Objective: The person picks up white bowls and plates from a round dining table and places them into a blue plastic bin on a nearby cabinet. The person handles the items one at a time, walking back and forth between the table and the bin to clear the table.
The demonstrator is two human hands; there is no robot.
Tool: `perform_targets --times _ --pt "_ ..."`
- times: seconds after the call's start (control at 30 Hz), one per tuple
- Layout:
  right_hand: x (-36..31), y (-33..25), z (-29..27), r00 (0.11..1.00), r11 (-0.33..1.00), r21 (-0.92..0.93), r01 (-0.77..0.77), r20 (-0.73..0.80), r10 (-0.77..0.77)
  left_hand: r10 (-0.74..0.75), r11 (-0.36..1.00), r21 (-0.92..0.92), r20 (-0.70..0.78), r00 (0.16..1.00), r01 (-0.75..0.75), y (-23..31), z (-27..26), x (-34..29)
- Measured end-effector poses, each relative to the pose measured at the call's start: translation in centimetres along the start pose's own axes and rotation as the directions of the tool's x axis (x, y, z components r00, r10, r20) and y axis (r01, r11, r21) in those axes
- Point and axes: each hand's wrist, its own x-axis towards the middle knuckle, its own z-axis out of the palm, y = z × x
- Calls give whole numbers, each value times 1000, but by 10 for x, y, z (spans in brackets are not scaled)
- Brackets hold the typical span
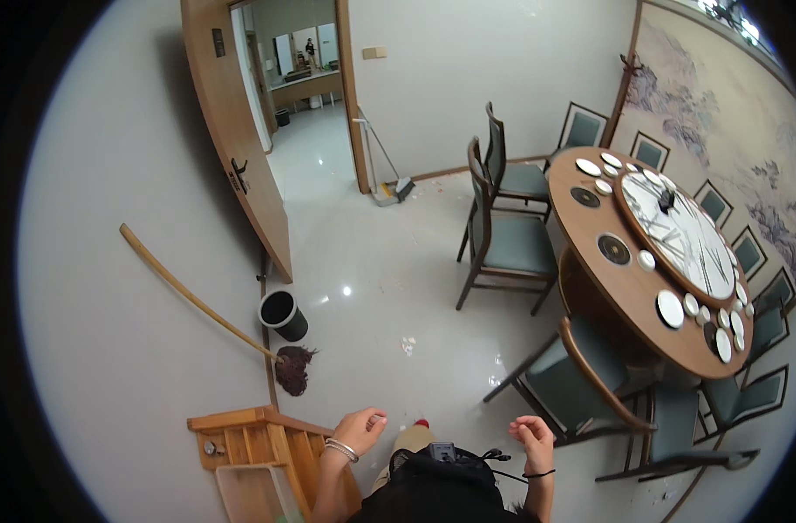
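Head view shows me both grips loosely half-curled: left hand (360, 431) near the wooden stand (231, 420), right hand (536, 440) near a chair (572, 376).

White wall (485, 61), glossy pale floor (372, 336)

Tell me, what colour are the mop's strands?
Dark purplish-brown; the strands show best in the head view.

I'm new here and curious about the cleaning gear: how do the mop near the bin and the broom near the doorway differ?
Head: the mop has shaggy, dark reddish-purple strands; the broom has a compact, dark grey head.
Handle: the mop's is yellowish-brown, the broom's thin and greyish.
Neighbour: the mop is beside a black bin, the broom beside a dustpan.
Both stand head-down with slanting handles.
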Motion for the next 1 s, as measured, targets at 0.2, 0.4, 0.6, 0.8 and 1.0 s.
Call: perform_targets --times 0.2,0.4,0.6,0.8,1.0 --pt "97 -28 73 998 996 58 68 0 -68 102 993 57 -14 995 -101 10 -65 101" --pt "162 -43 75 978 984 -70 162 -119 -170 -95 967 232 -57 994 106 -6 -99 160" --pt "213 -51 35 895 983 -95 156 -407 -182 -300 907 330 74 951 261 -17 -106 217" --pt "297 -68 15 867 979 -69 190 -457 -201 -434 797 484 40 900 362 -2 -99 291" --pt "387 -85 -8 819 979 -12 204 -546 -177 -329 816 495 -30 944 300 43 -92 395"
